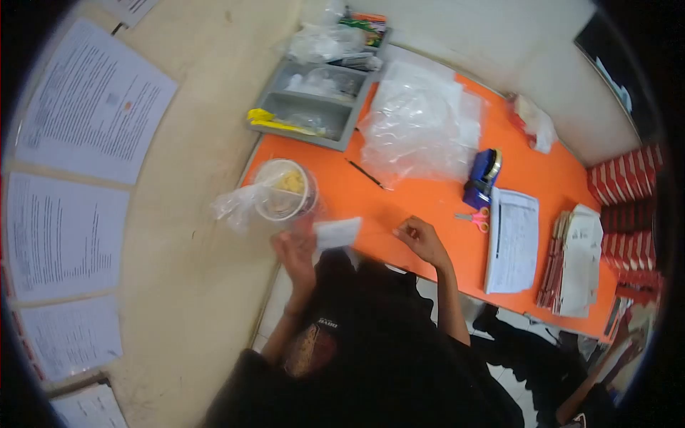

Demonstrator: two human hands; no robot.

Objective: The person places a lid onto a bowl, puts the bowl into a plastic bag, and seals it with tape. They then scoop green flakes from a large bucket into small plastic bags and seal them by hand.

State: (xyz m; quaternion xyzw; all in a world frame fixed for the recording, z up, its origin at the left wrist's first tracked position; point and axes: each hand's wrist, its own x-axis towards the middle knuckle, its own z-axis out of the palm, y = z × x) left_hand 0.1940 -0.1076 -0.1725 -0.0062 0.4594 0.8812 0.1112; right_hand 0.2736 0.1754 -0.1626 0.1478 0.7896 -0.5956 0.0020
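My left hand [296,258], a little blurred, is closed at the near left edge of the orange table, with a white slip of paper [339,232] at its fingertips. Just beyond it stands a round white tub [312,192] holding something yellow, with clear plastic bunched at its left side. My right hand [424,244] hovers over the table's front edge, thumb and fingers pinched together. Whatever lies in that pinch, if anything, is too small to make out. A gap separates the right fingers from the paper slip.
A grey divided tray [308,114] with plastic bags sits at the far left. Clear plastic sheets [421,128], a black pen [365,173], a blue tape dispenser [479,180], pink scissors [479,219], printed papers [514,242] and stacked cartons [574,260] lie across the orange table [435,196]. Another person's arm [596,381] shows lower right.
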